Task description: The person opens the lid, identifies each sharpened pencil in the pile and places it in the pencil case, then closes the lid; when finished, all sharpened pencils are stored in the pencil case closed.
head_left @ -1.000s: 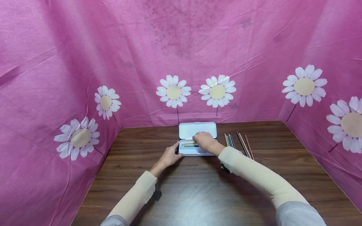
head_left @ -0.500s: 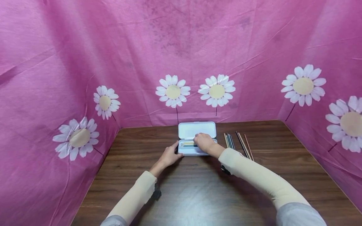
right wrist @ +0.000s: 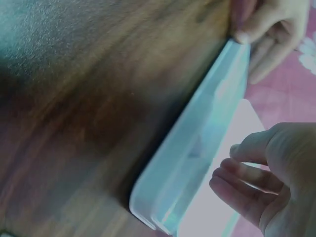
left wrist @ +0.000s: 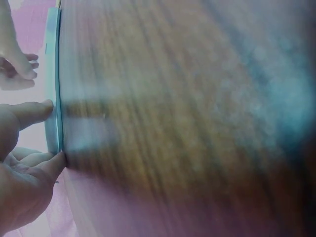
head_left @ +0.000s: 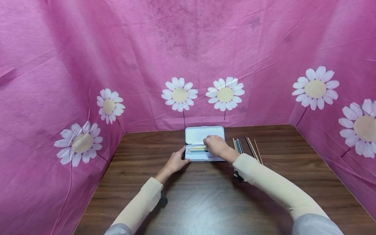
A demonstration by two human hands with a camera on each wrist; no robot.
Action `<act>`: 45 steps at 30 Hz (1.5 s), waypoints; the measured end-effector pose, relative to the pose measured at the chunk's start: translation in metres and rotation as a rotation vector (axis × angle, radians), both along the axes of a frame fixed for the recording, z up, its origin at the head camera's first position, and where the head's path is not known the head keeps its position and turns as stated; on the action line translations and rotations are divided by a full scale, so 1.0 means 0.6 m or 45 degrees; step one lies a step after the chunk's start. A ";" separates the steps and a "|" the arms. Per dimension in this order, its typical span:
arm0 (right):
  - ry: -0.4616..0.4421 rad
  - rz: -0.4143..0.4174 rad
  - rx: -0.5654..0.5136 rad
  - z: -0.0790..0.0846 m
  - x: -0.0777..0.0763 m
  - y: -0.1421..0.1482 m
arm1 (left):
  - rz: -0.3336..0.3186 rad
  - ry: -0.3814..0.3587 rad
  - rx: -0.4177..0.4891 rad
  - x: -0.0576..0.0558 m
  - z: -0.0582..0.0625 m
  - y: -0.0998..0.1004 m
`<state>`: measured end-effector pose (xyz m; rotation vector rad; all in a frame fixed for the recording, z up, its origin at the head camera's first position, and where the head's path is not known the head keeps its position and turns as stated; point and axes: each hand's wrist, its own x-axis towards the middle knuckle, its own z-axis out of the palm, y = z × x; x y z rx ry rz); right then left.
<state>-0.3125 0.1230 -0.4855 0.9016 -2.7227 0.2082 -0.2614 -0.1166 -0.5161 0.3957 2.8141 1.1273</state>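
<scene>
An open white pencil case lies at the back of the table, its lid tipped back. Several coloured pencils lie side by side inside it. My left hand grips the case's left end, thumb at the front edge and fingers round the corner. Over the right part of the case hovers my right hand, hiding the pencils' right ends. In the right wrist view that hand's fingers are loosely bent, the thumb apart from them, with nothing held.
Right of the case several pencils lie close together on the wooden table. Farther right are a few more pencils, including a reddish one; the right forearm partly covers these. A pink cloth with daisies rises behind the table.
My right hand has lifted slightly and moved right, off the pencils in the case, showing more of them. The left hand keeps its place on the case.
</scene>
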 end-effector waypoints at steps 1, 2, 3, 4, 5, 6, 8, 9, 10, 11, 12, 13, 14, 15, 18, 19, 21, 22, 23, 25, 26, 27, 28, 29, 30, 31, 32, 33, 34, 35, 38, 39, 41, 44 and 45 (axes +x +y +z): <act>-0.008 -0.012 -0.025 0.005 0.001 0.005 | 0.003 0.004 -0.003 0.000 0.000 0.000; -0.009 -0.024 -0.043 0.011 0.002 0.010 | 0.007 0.008 -0.006 0.000 0.001 0.000; -0.013 -0.040 -0.063 0.017 0.004 0.014 | 0.011 0.009 -0.010 0.000 0.001 -0.001; -0.016 -0.058 -0.084 0.023 0.006 0.020 | 0.015 0.011 -0.014 0.000 0.002 -0.001; -0.025 -0.071 -0.102 0.028 0.006 0.026 | 0.017 0.013 -0.018 0.000 0.002 -0.002; -0.026 -0.084 -0.120 0.032 0.007 0.033 | 0.019 0.012 -0.019 0.000 0.002 -0.002; -0.033 -0.104 -0.158 0.040 0.009 0.049 | 0.018 0.011 -0.016 0.002 0.002 -0.003; -0.039 -0.116 -0.174 0.044 0.010 0.058 | 0.015 0.011 -0.018 0.002 0.002 -0.003; -0.041 -0.124 -0.186 0.045 0.009 0.067 | 0.011 0.013 -0.017 0.002 0.001 -0.003; -0.060 -0.132 -0.195 0.047 0.008 0.077 | 0.009 0.012 -0.016 0.002 0.001 -0.004; -0.071 -0.142 -0.209 0.049 0.009 0.086 | 0.007 0.010 -0.015 0.002 0.001 -0.004; -0.089 -0.158 -0.222 0.052 0.009 0.096 | 0.006 0.009 -0.017 0.002 0.001 -0.004; -0.103 -0.173 -0.234 0.053 0.008 0.106 | 0.006 0.007 -0.016 0.002 0.000 -0.004; -0.123 -0.193 -0.251 0.055 0.008 0.115 | 0.007 0.003 -0.017 0.002 0.000 -0.004; -0.175 -0.259 -0.303 0.057 0.008 0.143 | 0.012 -0.004 -0.022 0.002 0.000 -0.003; -0.193 -0.284 -0.314 0.057 0.008 0.152 | 0.014 -0.006 -0.023 0.002 0.000 -0.003; -0.228 -0.324 -0.325 0.053 0.008 0.169 | 0.015 -0.011 -0.025 0.002 0.000 -0.003; -0.249 -0.338 -0.327 0.052 0.010 0.176 | 0.017 -0.013 -0.026 0.001 0.000 -0.003; -0.270 -0.350 -0.329 0.050 0.011 0.182 | 0.018 -0.014 -0.026 0.002 0.000 -0.002; -0.301 -0.367 -0.320 0.043 0.013 0.194 | 0.019 -0.016 -0.025 0.002 0.000 -0.002; -0.313 -0.376 -0.315 0.038 0.014 0.199 | 0.019 -0.016 -0.024 0.002 0.000 -0.002; -0.322 -0.384 -0.312 0.033 0.015 0.203 | 0.018 -0.014 -0.023 0.002 0.000 -0.001; -0.330 -0.393 -0.309 0.027 0.015 0.207 | 0.016 -0.013 -0.022 0.002 0.000 -0.001; -0.333 -0.400 -0.304 0.021 0.014 0.212 | 0.014 -0.010 -0.023 0.002 0.000 0.000; -0.334 -0.407 -0.299 0.014 0.014 0.216 | 0.012 -0.008 -0.026 0.002 0.000 0.000; -0.337 -0.417 -0.295 0.008 0.013 0.219 | 0.011 -0.008 -0.027 0.001 0.000 0.000; -0.340 -0.423 -0.294 0.002 0.013 0.222 | 0.011 -0.007 -0.028 0.001 -0.001 0.001; -0.343 -0.427 -0.294 -0.003 0.012 0.225 | 0.011 -0.006 -0.030 0.001 -0.001 0.001; -0.346 -0.430 -0.295 -0.008 0.012 0.228 | 0.013 -0.006 -0.031 0.001 -0.002 0.001; -0.351 -0.432 -0.301 -0.012 0.013 0.229 | 0.015 -0.008 -0.034 0.001 -0.002 0.002; -0.360 -0.441 -0.315 -0.021 0.015 0.231 | 0.016 -0.013 -0.035 0.001 -0.002 0.002; -0.330 -0.431 -0.321 -0.031 0.011 0.237 | 0.015 -0.013 -0.036 0.001 -0.002 0.002; -0.334 -0.455 -0.322 -0.033 0.012 0.237 | 0.012 -0.012 -0.036 0.000 -0.002 0.002; -0.318 -0.494 -0.298 -0.034 0.012 0.236 | 0.013 -0.007 -0.035 -0.001 -0.002 0.002; -0.309 -0.503 -0.288 -0.033 0.013 0.236 | 0.013 -0.006 -0.035 -0.001 -0.003 0.001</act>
